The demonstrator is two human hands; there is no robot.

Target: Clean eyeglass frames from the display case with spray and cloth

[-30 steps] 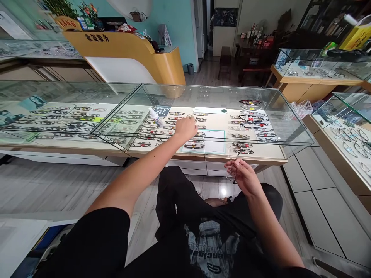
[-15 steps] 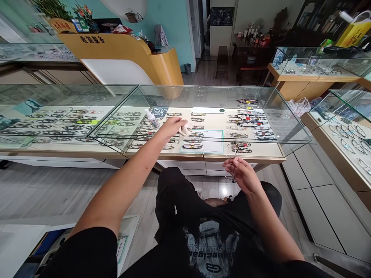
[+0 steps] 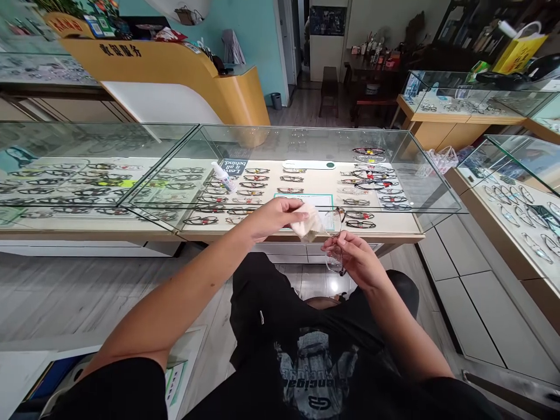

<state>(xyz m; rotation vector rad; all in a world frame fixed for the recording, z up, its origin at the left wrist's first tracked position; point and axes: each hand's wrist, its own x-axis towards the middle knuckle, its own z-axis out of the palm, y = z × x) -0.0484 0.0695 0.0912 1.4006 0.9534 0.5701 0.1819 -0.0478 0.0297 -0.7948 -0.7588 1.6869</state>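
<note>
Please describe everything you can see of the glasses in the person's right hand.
The glasses have a thin frame and clear lenses. The right hand pinches them in front of the glass display case, one lens above the fingers and one below. The left hand presses a pale cloth against the upper lens.

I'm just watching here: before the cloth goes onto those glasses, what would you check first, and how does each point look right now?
1. Cloth gripped in the left hand: ok, bunched in the fingers.
2. Glasses held by the right hand: ok, fingers pinch the frame.
3. Cloth reaches a lens: ok, its edge is right at the upper lens.
4. Lens clean or smeared: cannot tell, too small to see.
5. Spray bottle out of the way: ok, it lies on the glass counter, apart from both hands.
6. Glasses held clear of the counter edge: ok, they hang in the air over the lap.
</note>
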